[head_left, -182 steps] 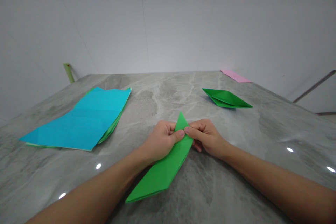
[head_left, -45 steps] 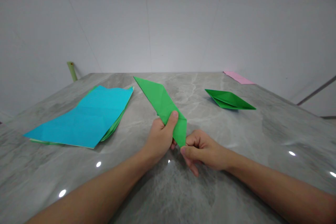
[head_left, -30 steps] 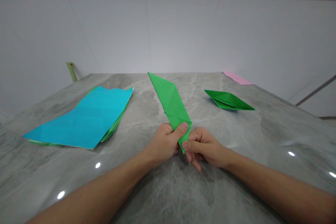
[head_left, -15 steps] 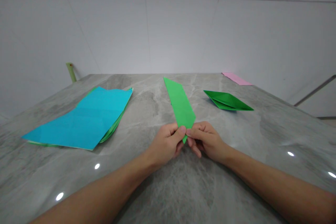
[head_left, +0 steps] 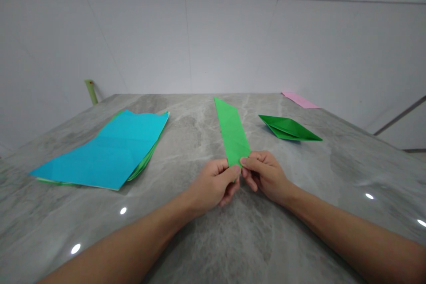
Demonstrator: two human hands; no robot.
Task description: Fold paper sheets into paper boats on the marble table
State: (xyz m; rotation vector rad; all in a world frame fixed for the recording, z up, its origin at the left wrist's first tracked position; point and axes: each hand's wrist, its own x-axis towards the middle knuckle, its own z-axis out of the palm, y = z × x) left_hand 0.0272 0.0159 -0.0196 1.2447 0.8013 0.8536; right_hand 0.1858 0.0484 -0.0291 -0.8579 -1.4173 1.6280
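Observation:
A long strip of folded green paper with slanted ends points away from me in the middle of the view. My left hand pinches its near end from the left, thumb on top. From the right, my right hand grips the near end's right edge between thumb and fingers. Both thumbs lie close together on the paper, and the near tip is hidden by them. To the right, apart from my hands, rests a darker green folded paper piece with pointed ends and partly opened layers.
A stack of paper with a blue sheet on top, green ones beneath, lies at left on the grey marbled table. Pink paper sits at the far right edge. Behind stands a white wall. A pale green object shows beyond the left edge.
The green paper strip has shifted slightly to the right. My right thumb has moved up and right along its edge, while my left thumb now covers the near tip that showed before.

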